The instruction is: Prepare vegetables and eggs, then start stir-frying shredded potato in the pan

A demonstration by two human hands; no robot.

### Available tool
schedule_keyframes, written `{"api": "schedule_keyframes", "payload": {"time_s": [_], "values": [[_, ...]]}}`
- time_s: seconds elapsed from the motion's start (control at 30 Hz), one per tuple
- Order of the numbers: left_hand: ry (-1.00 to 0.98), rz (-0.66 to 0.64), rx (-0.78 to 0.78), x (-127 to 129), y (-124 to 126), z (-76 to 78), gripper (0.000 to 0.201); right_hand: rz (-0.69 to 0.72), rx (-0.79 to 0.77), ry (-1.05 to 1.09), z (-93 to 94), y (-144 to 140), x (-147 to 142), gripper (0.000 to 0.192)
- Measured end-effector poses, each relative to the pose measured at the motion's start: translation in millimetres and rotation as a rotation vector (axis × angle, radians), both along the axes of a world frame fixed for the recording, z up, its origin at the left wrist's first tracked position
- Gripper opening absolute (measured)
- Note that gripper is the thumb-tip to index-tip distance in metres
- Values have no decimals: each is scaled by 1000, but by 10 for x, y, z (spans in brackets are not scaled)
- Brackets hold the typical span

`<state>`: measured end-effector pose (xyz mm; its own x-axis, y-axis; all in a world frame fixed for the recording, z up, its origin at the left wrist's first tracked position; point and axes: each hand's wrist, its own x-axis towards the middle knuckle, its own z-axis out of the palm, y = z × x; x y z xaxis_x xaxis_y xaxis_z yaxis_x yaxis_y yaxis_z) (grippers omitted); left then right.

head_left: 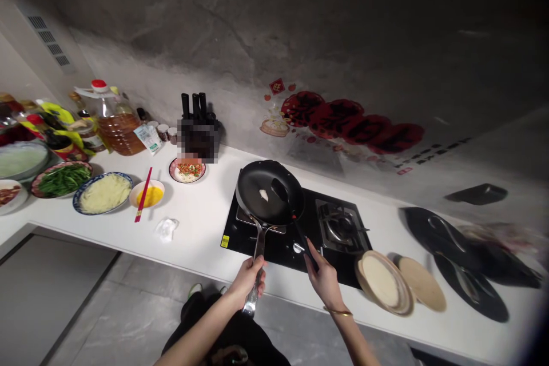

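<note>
My left hand (247, 281) is wrapped round the metal handle of a black frying pan (253, 183), which is over the left burner of the gas hob (295, 263). A small whitish lump (263, 195) lies on the pan's dark base. In my right hand (321, 275) is the handle of a black spatula (281, 189), its head down inside the pan, to the right of the lump. Whether the spatula touches the base I cannot tell.
Left on the counter are a bowl of beaten egg (151, 197) with red chopsticks (144, 194) across it, a plate of pale shreds (105, 194), greens (64, 179) and an oil jug (118, 126). A knife block (199, 137) stands behind. A steamer basket (380, 280) sits right.
</note>
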<state>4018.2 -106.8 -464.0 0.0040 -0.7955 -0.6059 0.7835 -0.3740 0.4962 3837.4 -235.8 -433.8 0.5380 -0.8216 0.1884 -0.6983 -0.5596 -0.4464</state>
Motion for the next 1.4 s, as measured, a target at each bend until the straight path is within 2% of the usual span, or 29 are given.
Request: {"api": "schedule_keyframes", "payload": {"time_s": [0.1, 0.37, 0.7, 0.97, 1.4], "values": [[-9, -10, 10, 6, -1, 5, 54, 2, 30, 13, -2, -14, -6, 46], [-54, -16, 28, 23, 4, 66, 52, 42, 130, -16, 146, -134, -77, 47], [-66, -19, 48, 23, 3, 89, 51, 10, 102, -62, 15, -33, -162, 47], [-96, -17, 17, 26, 1, 59, 54, 2, 98, -53, 25, 10, -155, 47], [-103, -29, 6, 31, 12, 54, 52, 44, -28, 246, 288, -315, 85, 49]]}}
